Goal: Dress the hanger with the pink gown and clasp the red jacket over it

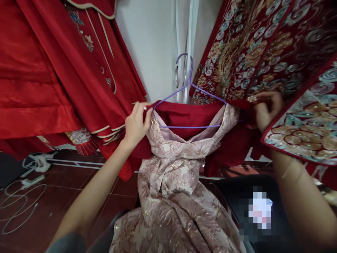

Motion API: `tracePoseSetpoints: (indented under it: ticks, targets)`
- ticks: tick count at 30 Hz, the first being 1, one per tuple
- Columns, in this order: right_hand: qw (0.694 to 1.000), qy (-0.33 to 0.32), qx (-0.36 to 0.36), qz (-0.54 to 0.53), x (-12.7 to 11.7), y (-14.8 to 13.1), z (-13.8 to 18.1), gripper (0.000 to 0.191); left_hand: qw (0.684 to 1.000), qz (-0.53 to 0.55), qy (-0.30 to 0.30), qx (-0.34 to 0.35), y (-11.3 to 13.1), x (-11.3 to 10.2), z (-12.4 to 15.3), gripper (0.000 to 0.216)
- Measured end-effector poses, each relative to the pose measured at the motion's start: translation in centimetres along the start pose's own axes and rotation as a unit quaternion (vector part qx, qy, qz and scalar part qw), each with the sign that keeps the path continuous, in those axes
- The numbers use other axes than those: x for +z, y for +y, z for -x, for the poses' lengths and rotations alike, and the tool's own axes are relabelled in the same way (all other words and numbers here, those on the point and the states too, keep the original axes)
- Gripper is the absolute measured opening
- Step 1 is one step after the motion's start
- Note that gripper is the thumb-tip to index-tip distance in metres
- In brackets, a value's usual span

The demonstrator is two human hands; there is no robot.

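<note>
A pale pink brocade dress [179,174] with a shiny floral pattern hangs on a purple hanger [191,72], its skirt draped toward me. Behind its wide neckline runs a dark red cloth [188,114], stretched sideways past both shoulders. At the dress's left shoulder, my left hand [137,121] pinches the red cloth between thumb and fingers. Out to the right, my right hand [268,107] is closed on the other end of that cloth. An embroidered panel [308,123] overlaps my right wrist and hides part of it.
Red garments [97,70] hang at left, embroidered dark red ones [244,52] at right. White uprights [188,35] stand behind the hanger. White cables [23,203] lie on the tiled floor. A black surface [229,189] with a blurred pale item sits at lower right.
</note>
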State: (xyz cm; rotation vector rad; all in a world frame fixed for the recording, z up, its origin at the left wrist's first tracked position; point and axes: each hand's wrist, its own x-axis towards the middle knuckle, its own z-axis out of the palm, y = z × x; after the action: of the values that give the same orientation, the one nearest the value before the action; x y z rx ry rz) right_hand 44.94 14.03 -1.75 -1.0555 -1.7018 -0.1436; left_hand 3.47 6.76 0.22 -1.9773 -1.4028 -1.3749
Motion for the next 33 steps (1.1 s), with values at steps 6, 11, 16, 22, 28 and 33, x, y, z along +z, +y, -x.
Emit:
tracePoseSetpoints:
  ticks: [6,11,16,22,28,33]
  targets:
    - [0.987,0.114,-0.037,0.109,0.3,-4.2,1.3,0.036,0.996,-0.007,-0.079,-0.026,-1.6,0.1,0.9,0.024]
    - [0.989,0.131,0.063,-0.027,0.5,-4.3,-2.1,0.020,0.997,-0.006,-0.050,-0.062,-2.3,-0.8,-3.7,0.023]
    - [0.962,0.205,0.152,-0.102,-1.5,-6.4,-4.2,0.030,0.996,0.024,0.070,-0.046,-0.6,-4.0,-6.2,0.024]
    - [0.996,-0.020,0.042,-0.073,-2.3,-9.2,0.6,0.027,0.998,-0.016,0.004,-0.068,2.2,-4.0,-0.6,0.019]
    - [0.999,-0.047,0.022,0.004,2.6,-8.9,3.2,0.036,0.987,-0.029,-0.123,-0.100,2.2,0.9,2.7,0.020]
    - [0.991,-0.109,0.021,-0.070,6.2,-12.5,4.5,0.033,0.988,0.022,-0.103,-0.110,4.8,3.2,1.9,0.015]
